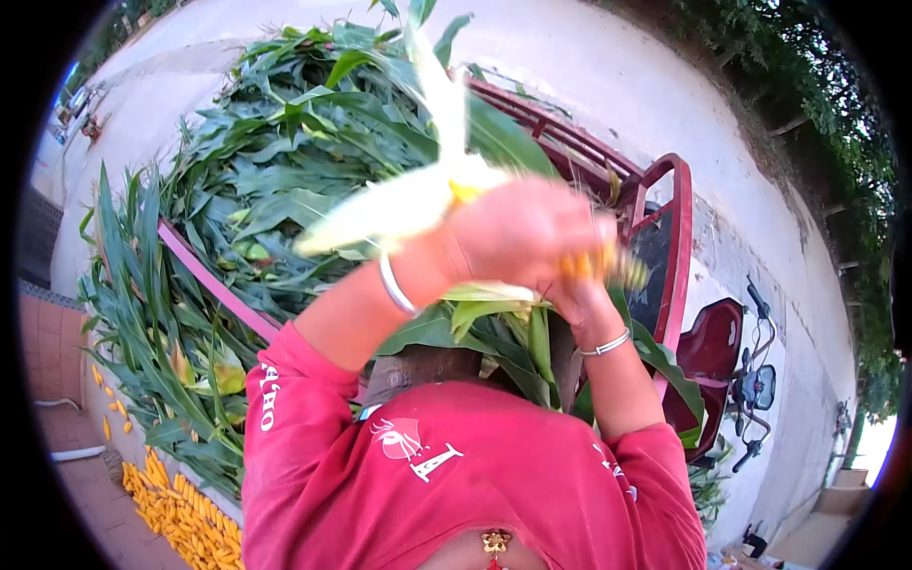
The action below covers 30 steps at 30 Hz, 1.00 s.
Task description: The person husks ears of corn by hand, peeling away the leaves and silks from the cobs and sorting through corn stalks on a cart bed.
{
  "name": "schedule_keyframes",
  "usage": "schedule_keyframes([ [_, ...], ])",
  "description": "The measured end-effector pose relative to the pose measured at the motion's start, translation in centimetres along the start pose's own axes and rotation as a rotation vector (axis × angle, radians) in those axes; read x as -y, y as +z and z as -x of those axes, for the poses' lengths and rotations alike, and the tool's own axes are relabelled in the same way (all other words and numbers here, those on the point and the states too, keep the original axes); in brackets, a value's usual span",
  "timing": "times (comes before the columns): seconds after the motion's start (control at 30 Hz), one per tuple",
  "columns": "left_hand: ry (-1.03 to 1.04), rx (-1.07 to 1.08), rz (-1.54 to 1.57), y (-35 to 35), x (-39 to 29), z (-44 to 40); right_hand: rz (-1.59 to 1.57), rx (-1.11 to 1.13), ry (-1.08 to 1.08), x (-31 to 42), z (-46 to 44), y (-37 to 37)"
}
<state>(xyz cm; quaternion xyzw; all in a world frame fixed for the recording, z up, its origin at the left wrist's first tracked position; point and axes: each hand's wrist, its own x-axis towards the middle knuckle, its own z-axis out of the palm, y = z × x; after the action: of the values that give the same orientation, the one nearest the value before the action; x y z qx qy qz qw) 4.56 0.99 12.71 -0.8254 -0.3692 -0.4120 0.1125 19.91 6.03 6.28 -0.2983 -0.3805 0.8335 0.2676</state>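
An ear of yellow corn (589,261), blurred by motion, lies across the front of my body with its tip to the right. My left hand (508,233) is wrapped round the corn, and pale peeled husk (389,204) spreads out at its left. Close beneath, my right hand (572,299) is partly covered by the left one and smeared; its fingers and whatever they touch do not show clearly. Green husk and leaves (540,347) hang below the hands, over my lap.
A large heap of green corn stalks (275,180) fills the red cart (679,190) ahead and to the left. Peeled yellow cobs (185,518) lie on the ground at lower left. A red vehicle seat and handlebars (760,385) stand at right.
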Motion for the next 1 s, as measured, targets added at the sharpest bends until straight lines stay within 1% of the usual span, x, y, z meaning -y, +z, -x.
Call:
schedule_keyframes([
  [0.03,0.08,0.078,-0.032,2.2,-0.7,1.1,0.563,0.223,-0.148,-0.4,-1.2,-2.6],
  [0.07,0.157,0.157,-0.06,3.8,-1.4,2.0,0.176,0.218,0.077,0.1,-1.3,-2.9],
  [0.1,0.167,0.154,-0.054,4.2,-1.9,2.2,-0.213,0.135,0.284,0.6,-1.4,-3.2],
  [0.13,0.173,0.151,-0.041,4.2,-2.6,2.4,-0.056,-0.1,0.181,0.8,-0.1,-2.0],
  [0.17,0.039,0.231,0.086,3.6,-3.6,2.8,-0.069,-0.024,0.268,0.9,0.1,-2.8],
  [0.2,0.022,0.237,0.101,3.9,-4.1,3.9,-0.081,0.057,0.35,1.0,0.0,-3.6],
  [0.27,-0.096,0.194,0.134,2.6,-4.9,5.7,-0.248,0.205,0.338,-0.1,-0.4,-5.4],
  [0.3,-0.332,0.217,0.18,2.0,-4.5,6.9,-0.221,0.127,0.254,-0.7,-0.3,-6.6],
  [0.33,-0.572,0.245,0.227,1.8,-4.1,7.9,-0.284,0.201,0.21,-0.1,0.3,-6.1],
  [0.37,-0.568,0.254,0.235,1.9,-3.2,8.0,-0.306,0.206,0.215,0.7,1.0,-5.8],
  [0.43,-0.685,-0.012,-0.034,2.1,-0.5,7.6,-0.328,0.213,0.226,1.0,1.6,-5.7],
  [0.47,-0.686,-0.01,-0.036,2.4,0.7,7.3,-0.299,0.13,0.268,0.7,1.8,-5.6],
  [0.5,-0.652,-0.007,0.03,2.9,1.9,6.9,-0.268,0.046,0.308,0.4,1.9,-5.5],
  [0.53,-0.618,-0.005,0.098,3.2,2.6,6.5,-0.219,0.098,0.311,0.2,2.0,-5.4],
  [0.57,-0.61,0.029,0.316,3.2,2.9,6.1,-0.151,0.16,0.294,0.5,2.4,-5.0],
  [0.6,-0.607,0.031,0.317,3.2,3.6,5.8,-0.086,0.22,0.273,0.8,2.8,-4.7],
  [0.67,-0.356,0.259,0.388,3.5,4.9,5.6,-0.074,0.227,0.263,0.5,2.8,-5.1],
  [0.7,-0.592,0.246,0.488,4.2,4.0,5.4,-0.082,0.268,0.286,0.5,2.6,-5.6],
  [0.73,-0.573,0.178,0.551,4.7,3.9,5.3,-0.089,0.31,0.311,0.3,2.6,-6.2],
  [0.8,-0.469,0.049,0.484,6.2,4.3,5.7,-0.147,0.267,0.342,-0.5,2.6,-7.0],
  [0.83,-0.467,0.054,0.151,5.8,4.8,5.2,-0.059,0.329,0.308,-0.4,2.4,-7.0],
  [0.87,-0.928,-0.147,0.441,6.1,3.7,5.1,0.029,0.39,0.272,-0.5,2.1,-6.9],
  [0.93,-1.38,-0.642,1.177,6.3,5.6,4.5,0.068,0.439,0.234,-0.5,1.6,-7.0],
  [0.97,-1.382,-0.706,1.339,6.3,6.0,4.5,0.126,0.443,0.198,-0.5,1.4,-6.9],
  [1.0,-1.385,-0.711,1.335,6.1,6.0,4.5,0.184,0.448,0.164,-0.3,1.3,-6.8],
])
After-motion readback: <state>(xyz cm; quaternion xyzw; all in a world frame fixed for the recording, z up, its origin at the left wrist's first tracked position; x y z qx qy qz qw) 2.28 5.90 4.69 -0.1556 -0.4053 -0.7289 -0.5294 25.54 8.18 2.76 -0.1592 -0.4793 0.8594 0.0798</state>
